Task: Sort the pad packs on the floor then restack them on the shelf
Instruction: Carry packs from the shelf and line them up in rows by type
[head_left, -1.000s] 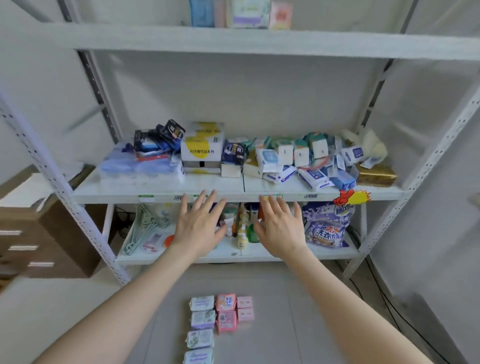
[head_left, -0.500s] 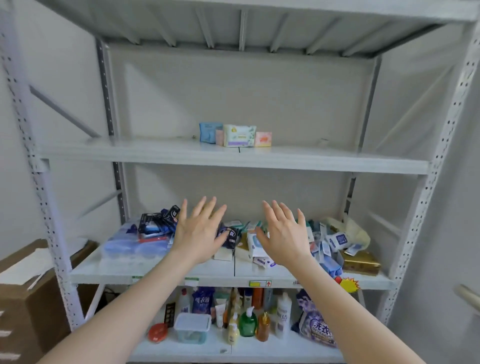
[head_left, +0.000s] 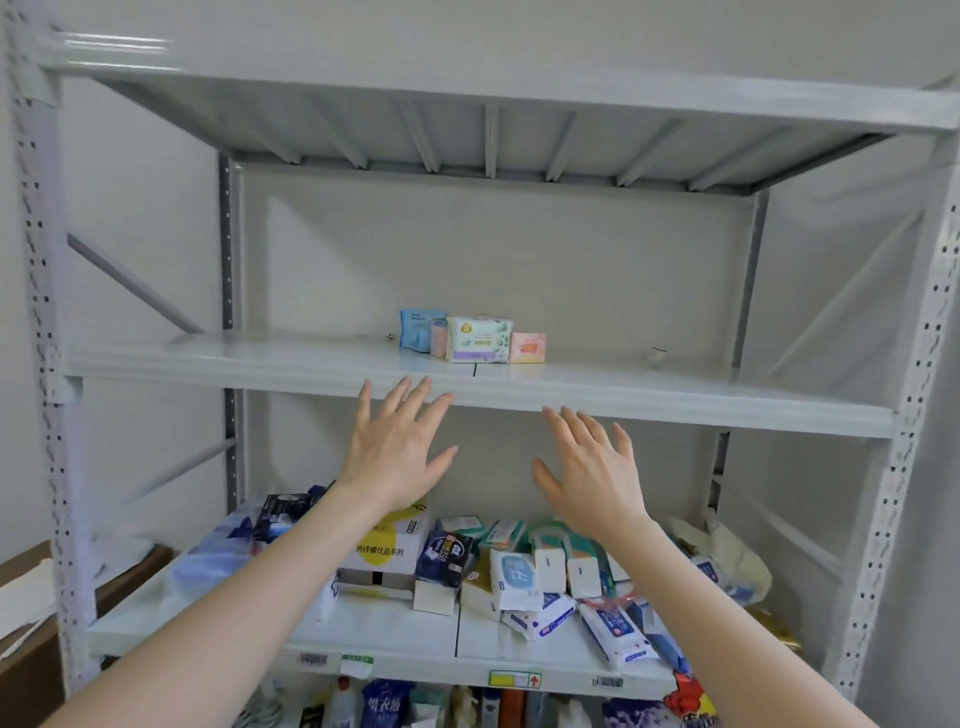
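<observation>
Pad packs (head_left: 470, 340) mid-way along the upper shelf (head_left: 291, 358), both hands up just below its front edge.

Four in a close row, all upright: blue pack (head_left: 415, 329) at the left and furthest back, small pink pack (head_left: 439, 339) beside it, white-and-green pack (head_left: 479, 339) in front, pink box-like pack (head_left: 528, 347) at the right end. Below them, left hand (head_left: 397, 447) and right hand (head_left: 592, 467), backs to the camera, fingers straight and spread wide, holding nothing; left fingertips level with the shelf edge, contact unclear. Under the forearms, the lower shelf (head_left: 384, 631), crowded with a white box with a yellow mark (head_left: 387, 545) and a heap of wipe packs (head_left: 519, 571). At far left, a cardboard box (head_left: 26, 670).
</observation>
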